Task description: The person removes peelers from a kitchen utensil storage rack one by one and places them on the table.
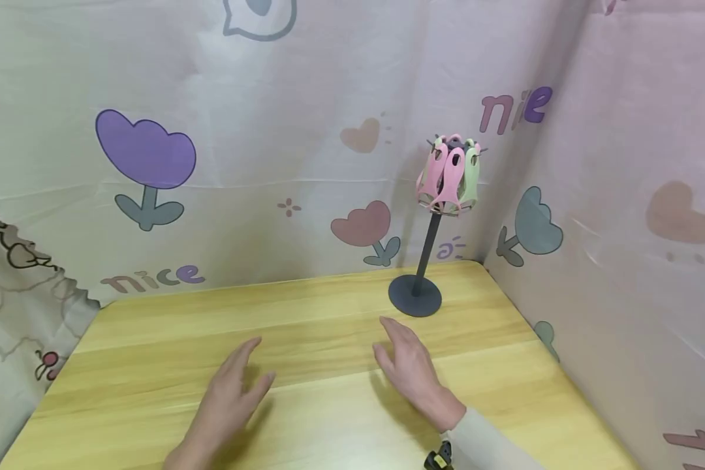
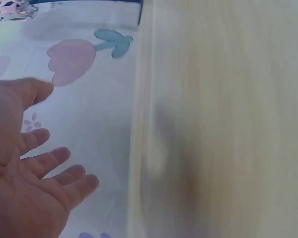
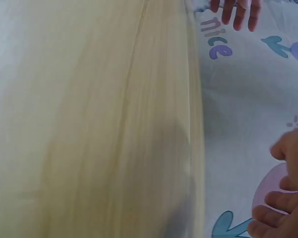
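Over the left half of the wooden table, my left hand (image 1: 226, 395) hovers with its fingers relaxed and its thumb apart, holding nothing. My right hand (image 1: 411, 365) hangs above the table's right half, thumb spread from the fingers, its palm side turned inward and nothing in it. Beyond the right hand stands a rack with a round dark base (image 1: 415, 296) and a dark post. Pink and light green looped pieces (image 1: 450, 176) hang around its top. Neither hand touches the rack. In the left wrist view, the left hand (image 2: 27, 163) shows its palm and slightly bent fingers.
The light wooden table (image 1: 305, 326) runs back to a printed cloth (image 1: 258, 130) with flowers, hearts and lettering. Another side of that cloth rises along the right edge. A black strap device (image 1: 439, 457) sits on the right wrist.
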Motion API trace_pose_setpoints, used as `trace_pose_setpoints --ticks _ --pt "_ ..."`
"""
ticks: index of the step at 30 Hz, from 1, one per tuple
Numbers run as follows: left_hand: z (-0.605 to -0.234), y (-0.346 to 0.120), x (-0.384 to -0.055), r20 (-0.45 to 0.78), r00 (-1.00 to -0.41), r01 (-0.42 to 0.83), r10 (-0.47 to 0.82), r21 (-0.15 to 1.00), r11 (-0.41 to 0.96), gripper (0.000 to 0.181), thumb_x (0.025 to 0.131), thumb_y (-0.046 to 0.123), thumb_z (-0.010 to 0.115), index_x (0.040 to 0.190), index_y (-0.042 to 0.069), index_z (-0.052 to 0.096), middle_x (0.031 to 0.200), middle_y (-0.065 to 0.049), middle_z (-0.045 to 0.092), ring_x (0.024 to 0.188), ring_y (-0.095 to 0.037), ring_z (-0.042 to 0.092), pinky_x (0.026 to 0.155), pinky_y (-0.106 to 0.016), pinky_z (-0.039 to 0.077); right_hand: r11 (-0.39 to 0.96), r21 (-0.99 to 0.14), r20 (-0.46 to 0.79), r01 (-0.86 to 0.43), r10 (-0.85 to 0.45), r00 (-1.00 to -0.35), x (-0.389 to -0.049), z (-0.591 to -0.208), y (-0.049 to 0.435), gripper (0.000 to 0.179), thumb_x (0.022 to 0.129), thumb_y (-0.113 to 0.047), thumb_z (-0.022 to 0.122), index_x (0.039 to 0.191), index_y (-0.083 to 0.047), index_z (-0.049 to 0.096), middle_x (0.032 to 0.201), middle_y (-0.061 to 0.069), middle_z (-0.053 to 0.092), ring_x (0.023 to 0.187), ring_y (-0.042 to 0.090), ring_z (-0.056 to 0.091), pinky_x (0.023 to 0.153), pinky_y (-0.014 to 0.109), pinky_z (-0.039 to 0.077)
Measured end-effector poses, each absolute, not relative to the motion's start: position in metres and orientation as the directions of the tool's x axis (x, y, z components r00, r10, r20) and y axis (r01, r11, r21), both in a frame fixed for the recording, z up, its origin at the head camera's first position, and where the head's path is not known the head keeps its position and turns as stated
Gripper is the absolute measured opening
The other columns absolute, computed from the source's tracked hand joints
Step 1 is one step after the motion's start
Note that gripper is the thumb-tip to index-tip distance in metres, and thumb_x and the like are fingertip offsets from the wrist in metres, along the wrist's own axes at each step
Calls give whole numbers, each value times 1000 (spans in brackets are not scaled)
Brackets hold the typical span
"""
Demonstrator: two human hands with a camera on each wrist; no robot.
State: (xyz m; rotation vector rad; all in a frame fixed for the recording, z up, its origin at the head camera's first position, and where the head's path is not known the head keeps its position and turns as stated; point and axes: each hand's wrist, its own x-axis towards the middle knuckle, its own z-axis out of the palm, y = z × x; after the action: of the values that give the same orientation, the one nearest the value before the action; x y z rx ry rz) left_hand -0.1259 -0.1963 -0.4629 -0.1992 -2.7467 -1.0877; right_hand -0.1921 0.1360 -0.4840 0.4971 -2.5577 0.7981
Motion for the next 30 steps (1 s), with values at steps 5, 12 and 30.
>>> trace_pose_setpoints --ticks 5,12,30 --pt "-471 -177 -128 246 -969 216 31 777 591 59 105 23 67 157 6 44 160 -22 46 140 -49 51 109 -59 47 686 -642 439 -341 -36 -898 -199 -481 136 46 102 -20 67 145 -4 60 139 16 68 113 39 71 97 55 57" --pt "-481 -157 -134 240 -970 219 30 819 531 55 103 16 70 153 6 50 157 -18 52 142 -42 53 111 -51 48 558 -777 416 -292 106 -903 -214 -478 145 40 103 -14 63 140 -1 63 136 17 70 121 41 69 101 56 55" --pt "-485 -146 -152 14 -997 49 78 883 468 56 105 25 67 156 13 48 160 -12 50 141 -42 55 113 -50 46 429 -887 311 -170 284 -907 -273 -474 173 47 105 -18 61 146 3 55 141 24 64 127 41 66 107 52 53"
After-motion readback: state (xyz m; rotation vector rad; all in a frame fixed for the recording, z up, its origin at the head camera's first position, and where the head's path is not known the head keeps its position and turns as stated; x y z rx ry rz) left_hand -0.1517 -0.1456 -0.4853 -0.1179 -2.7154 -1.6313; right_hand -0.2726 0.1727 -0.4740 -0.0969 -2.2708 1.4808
